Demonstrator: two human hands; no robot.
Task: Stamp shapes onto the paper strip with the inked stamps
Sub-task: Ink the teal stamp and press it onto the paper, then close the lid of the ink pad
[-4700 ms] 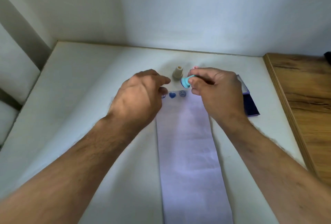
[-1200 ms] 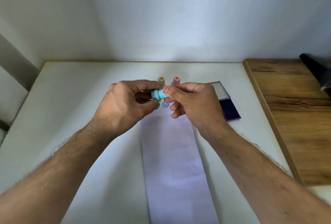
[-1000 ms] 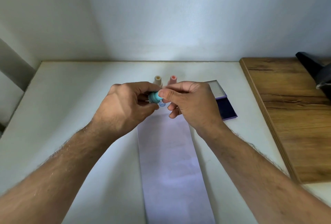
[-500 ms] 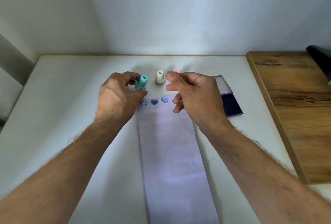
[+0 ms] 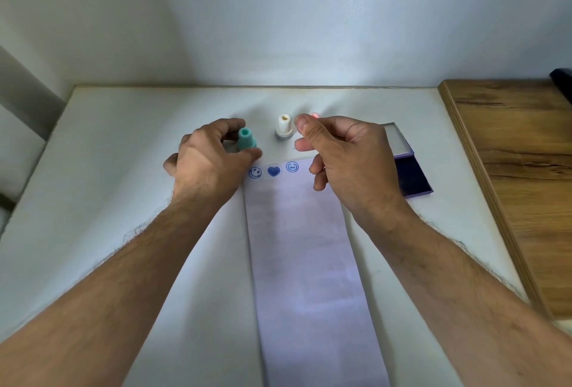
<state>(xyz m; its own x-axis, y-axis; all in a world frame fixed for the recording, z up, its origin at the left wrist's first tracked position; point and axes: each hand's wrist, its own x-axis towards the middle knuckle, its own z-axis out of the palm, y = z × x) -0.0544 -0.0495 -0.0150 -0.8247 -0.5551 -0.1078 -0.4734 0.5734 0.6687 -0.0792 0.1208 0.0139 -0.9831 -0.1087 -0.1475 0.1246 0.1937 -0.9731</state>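
Looking down from the head camera, we see a long white paper strip (image 5: 305, 262) lying flat on a white table (image 5: 123, 145), running from the near edge toward the wall. Its far end carries three blue prints in a row: a smiley face (image 5: 255, 172) on the left, a solid heart (image 5: 274, 171) in the middle and a second round face (image 5: 292, 166) on the right.

We find the left hand (image 5: 205, 163) just left of the strip's far end, its fingers curled round a teal stamp (image 5: 246, 138). The stamp stands upright with its hollow top facing up, gripped between the thumb and the forefinger, just beyond the smiley print. Whether its base touches the table we cannot tell, since the thumb covers it.

The right hand (image 5: 346, 160) hovers over the strip's far right corner. Its fingers are loosely curled, the thumb and forefinger close together near their tips, and we see nothing held between them.

Between the two hands a white stamp (image 5: 284, 127) stands upright on the table beyond the strip. A pink stamp (image 5: 314, 115) shows only as a small tip behind the right thumb.

To the right of the right hand lies an open ink pad (image 5: 413, 176), its dark blue pad nearer us and its pale lid (image 5: 396, 142) folded back toward the wall. Further right, a wooden surface (image 5: 520, 176) adjoins the white table
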